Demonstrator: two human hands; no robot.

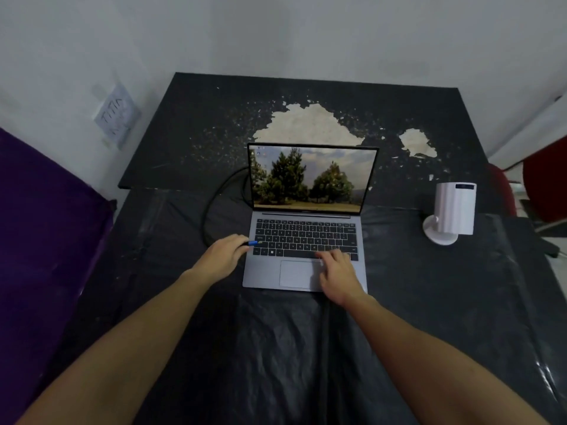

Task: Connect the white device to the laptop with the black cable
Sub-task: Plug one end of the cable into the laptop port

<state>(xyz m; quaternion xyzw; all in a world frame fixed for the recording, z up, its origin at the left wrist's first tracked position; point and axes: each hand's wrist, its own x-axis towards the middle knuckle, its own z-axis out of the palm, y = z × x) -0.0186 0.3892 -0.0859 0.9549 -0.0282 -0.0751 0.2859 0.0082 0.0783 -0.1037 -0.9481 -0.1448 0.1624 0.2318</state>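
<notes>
Left hand (225,254), centre-left of frame, is closed w/ fingertips pinched on the blue-tipped plug (254,242) of the black cable (211,204), holding it right at the laptop's left edge, level w/ the lower keyboard rows. Can't tell if the plug is already seated in a port or just lined up; the metal tip looks to overlap the edge, but the port itself is hidden. Right hand (336,276) holds nothing: palm down, fingers loosely spread, resting on the palm rest beside the trackpad w/ fingertips at the bottom key row, probably steadying the laptop (306,240). From the plug the cable loops up and away on the left, then curves behind the open screen, where its far end goes out of sight. The white device (451,210) stands on its round base at the right of the frame, well apart from the laptop, on the black plastic-covered table (276,348); no cable visibly reaches it, tho its back is hidden. Judgement: laptop end is mid-insertion or about to be; device end looks not yet done, approx. half the job left.
</notes>
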